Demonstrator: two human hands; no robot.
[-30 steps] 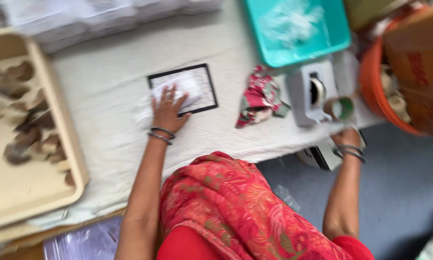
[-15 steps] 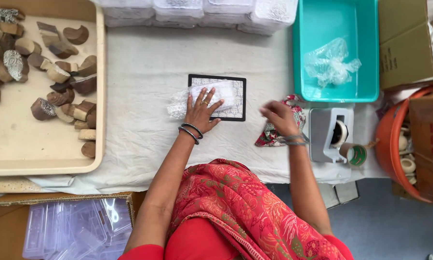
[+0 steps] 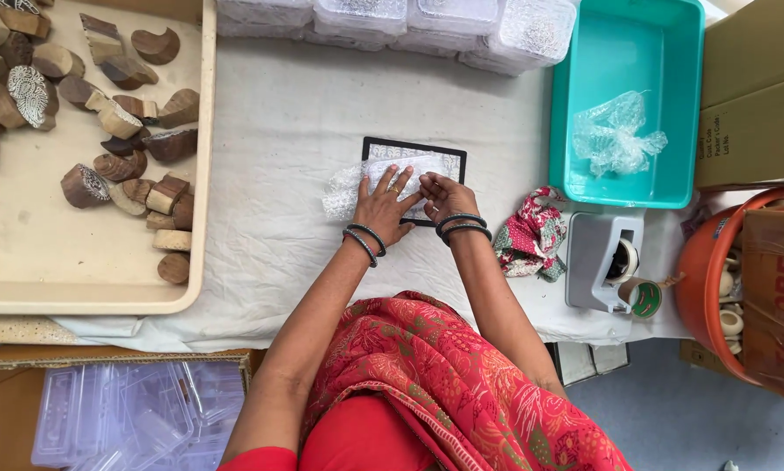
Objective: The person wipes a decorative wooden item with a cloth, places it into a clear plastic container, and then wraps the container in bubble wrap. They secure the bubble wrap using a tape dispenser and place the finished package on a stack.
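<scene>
The crinkled clear bubble-wrap bundle (image 3: 383,179) lies on the flat black-framed rectangular plate with a pale patterned face (image 3: 440,159), in the middle of the white cloth-covered table (image 3: 278,122). My left hand (image 3: 383,205) is spread flat, fingers fanned, pressing the wrap down without gripping it. My right hand (image 3: 444,194) is curled beside it, fingertips bent onto the wrap's near edge; I cannot tell whether they pinch a fold or only press. I judge this to be the wrapping step, with the soft film being smoothed over the hard plate. The next move calls for a firm hold with one palm while the other tucks the loose, springy edge, since the film looks slippery and apt to spring open.

To my right stands a grey tape dispenser (image 3: 603,260), with a crumpled red patterned cloth (image 3: 531,235) between it and the plate. Beyond is a smooth turquoise plastic tub (image 3: 575,105) holding more crumpled film. To my left, a cream tray (image 3: 60,262) carries carved brown wooden blocks (image 3: 121,122), chunky and rough-edged.
</scene>
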